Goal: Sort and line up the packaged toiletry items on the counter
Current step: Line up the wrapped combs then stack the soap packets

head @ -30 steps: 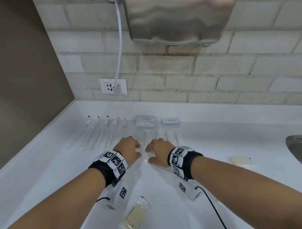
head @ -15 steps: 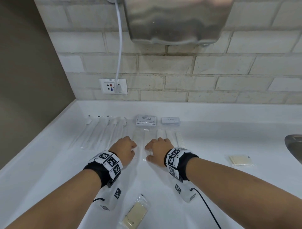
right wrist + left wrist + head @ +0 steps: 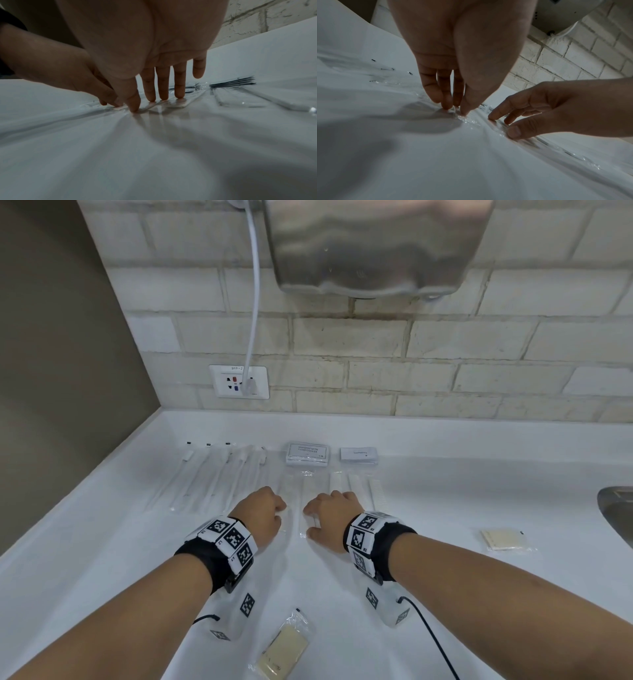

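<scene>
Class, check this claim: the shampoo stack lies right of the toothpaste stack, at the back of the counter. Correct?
No. The head view shows the shampoo stack left of the toothpaste stack; both do lie at the back of the counter.

Left forearm (image 3: pixel 120 621) and right forearm (image 3: pixel 496 577) reaching forward, left hand (image 3: pixel 262 515) knuckles up, thumb and fingertips (image 3: pixel 447 105) pinching a clear packet (image 3: pixel 468 119), right hand (image 3: pixel 330 517) just beside, fingers (image 3: pixel 149 88) straight, tips pressed down
</scene>
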A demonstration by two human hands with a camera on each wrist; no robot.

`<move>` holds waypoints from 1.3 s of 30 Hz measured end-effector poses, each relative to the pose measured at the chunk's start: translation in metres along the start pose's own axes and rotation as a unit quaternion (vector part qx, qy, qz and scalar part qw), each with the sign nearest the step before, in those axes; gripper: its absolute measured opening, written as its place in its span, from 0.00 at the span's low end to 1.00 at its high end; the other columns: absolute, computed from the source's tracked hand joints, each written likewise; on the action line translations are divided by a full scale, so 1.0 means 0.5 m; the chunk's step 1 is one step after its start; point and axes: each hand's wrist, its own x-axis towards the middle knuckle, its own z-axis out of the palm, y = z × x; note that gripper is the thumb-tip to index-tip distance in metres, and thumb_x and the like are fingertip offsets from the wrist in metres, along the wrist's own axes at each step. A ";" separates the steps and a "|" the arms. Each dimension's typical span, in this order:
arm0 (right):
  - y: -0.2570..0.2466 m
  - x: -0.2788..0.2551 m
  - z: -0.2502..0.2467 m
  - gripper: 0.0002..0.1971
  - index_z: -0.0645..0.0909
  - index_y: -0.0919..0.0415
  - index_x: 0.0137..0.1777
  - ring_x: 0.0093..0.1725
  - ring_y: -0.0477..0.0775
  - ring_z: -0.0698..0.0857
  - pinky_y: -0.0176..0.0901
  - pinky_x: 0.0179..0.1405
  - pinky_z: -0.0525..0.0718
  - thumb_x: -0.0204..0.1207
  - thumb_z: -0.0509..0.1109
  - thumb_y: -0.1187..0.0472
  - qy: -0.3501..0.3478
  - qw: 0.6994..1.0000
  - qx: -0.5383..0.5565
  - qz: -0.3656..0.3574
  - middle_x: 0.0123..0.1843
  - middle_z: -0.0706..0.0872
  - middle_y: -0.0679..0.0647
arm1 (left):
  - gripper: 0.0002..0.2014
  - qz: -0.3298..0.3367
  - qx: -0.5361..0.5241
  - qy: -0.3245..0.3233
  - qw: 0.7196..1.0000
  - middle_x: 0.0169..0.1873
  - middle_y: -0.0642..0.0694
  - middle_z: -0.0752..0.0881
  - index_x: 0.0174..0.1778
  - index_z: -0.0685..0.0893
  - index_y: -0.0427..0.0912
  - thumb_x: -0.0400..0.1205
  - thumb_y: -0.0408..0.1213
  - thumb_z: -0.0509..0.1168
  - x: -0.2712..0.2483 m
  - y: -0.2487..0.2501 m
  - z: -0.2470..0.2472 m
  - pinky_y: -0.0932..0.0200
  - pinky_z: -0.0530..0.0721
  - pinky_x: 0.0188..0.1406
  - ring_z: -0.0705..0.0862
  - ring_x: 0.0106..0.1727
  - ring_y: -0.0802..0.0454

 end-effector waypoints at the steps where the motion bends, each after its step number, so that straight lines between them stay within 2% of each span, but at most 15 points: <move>1: 0.000 -0.001 -0.001 0.25 0.71 0.49 0.75 0.70 0.58 0.73 0.54 0.74 0.63 0.79 0.62 0.47 -0.001 1.000 -0.001 0.000 0.72 0.76 0.52 | 0.16 -0.002 -0.001 0.001 1.000 0.64 0.42 0.80 0.65 0.83 0.39 0.82 0.31 0.60 0.001 -0.001 0.001 0.58 0.78 0.58 0.83 0.62 0.44; 7: -0.002 -0.001 -0.003 0.25 0.71 0.50 0.75 0.70 0.58 0.73 0.54 0.74 0.63 0.79 0.62 0.47 -0.002 1.000 -0.003 0.000 0.71 0.76 0.52 | 0.17 -0.001 -0.002 0.009 1.000 0.67 0.43 0.78 0.68 0.82 0.42 0.83 0.32 0.60 0.000 -0.002 0.004 0.60 0.77 0.61 0.81 0.65 0.46; 11: -0.001 -0.004 -0.006 0.25 0.72 0.49 0.75 0.70 0.58 0.73 0.55 0.75 0.62 0.78 0.64 0.48 0.003 1.000 0.012 -0.005 0.72 0.75 0.52 | 0.16 0.001 -0.019 0.011 1.000 0.63 0.36 0.81 0.64 0.84 0.36 0.82 0.30 0.59 -0.003 0.004 -0.006 0.55 0.79 0.60 0.83 0.61 0.40; 15: 0.013 -0.019 -0.033 0.23 0.73 0.47 0.73 0.72 0.58 0.73 0.55 0.78 0.60 0.78 0.64 0.48 0.045 0.998 0.046 -0.008 0.75 0.74 0.51 | 0.17 0.022 -0.043 0.039 0.998 0.63 0.42 0.79 0.67 0.82 0.43 0.82 0.34 0.62 -0.004 0.022 -0.018 0.61 0.77 0.57 0.83 0.59 0.45; 19: 0.064 -0.047 -0.064 0.21 0.74 0.47 0.72 0.71 0.57 0.74 0.52 0.75 0.63 0.79 0.63 0.48 0.060 0.997 0.044 0.023 0.72 0.77 0.51 | 0.17 0.082 -0.039 0.040 0.995 0.66 0.45 0.80 0.67 0.82 0.46 0.82 0.38 0.63 0.007 0.080 -0.016 0.57 0.76 0.67 0.77 0.68 0.46; 24: 0.139 -0.082 -0.053 0.22 0.72 0.46 0.74 0.74 0.55 0.72 0.51 0.77 0.62 0.80 0.61 0.51 0.008 0.997 0.033 0.062 0.75 0.75 0.49 | 0.25 0.129 0.044 -0.027 0.990 0.75 0.47 0.74 0.77 0.72 0.47 0.83 0.43 0.61 0.012 0.150 0.018 0.50 0.71 0.74 0.69 0.74 0.45; 28: 0.158 -0.100 -0.028 0.25 0.67 0.49 0.79 0.79 0.56 0.67 0.58 0.82 0.52 0.81 0.60 0.51 -0.027 0.998 0.009 0.064 0.80 0.69 0.49 | 0.30 0.115 0.123 -0.065 0.984 0.79 0.47 0.68 0.82 0.63 0.47 0.84 0.51 0.58 0.006 0.169 0.043 0.46 0.68 0.75 0.66 0.77 0.44; 32: 0.157 -0.102 -0.016 0.21 0.72 0.52 0.73 0.76 0.59 0.70 0.63 0.81 0.50 0.80 0.59 0.53 -0.043 0.997 -0.013 0.057 0.74 0.75 0.52 | 0.26 0.110 0.156 -0.065 0.979 0.78 0.48 0.69 0.78 0.70 0.47 0.84 0.51 0.56 -0.001 0.173 0.045 0.46 0.69 0.73 0.68 0.75 0.44; 39: 0.147 -0.103 -0.020 0.24 0.71 0.49 0.75 0.75 0.60 0.70 0.63 0.82 0.51 0.79 0.61 0.48 -0.033 0.999 -0.013 0.035 0.71 0.77 0.54 | 0.24 0.098 0.153 -0.059 0.982 0.76 0.50 0.72 0.74 0.76 0.49 0.83 0.52 0.58 -0.013 0.173 0.044 0.47 0.70 0.71 0.69 0.73 0.45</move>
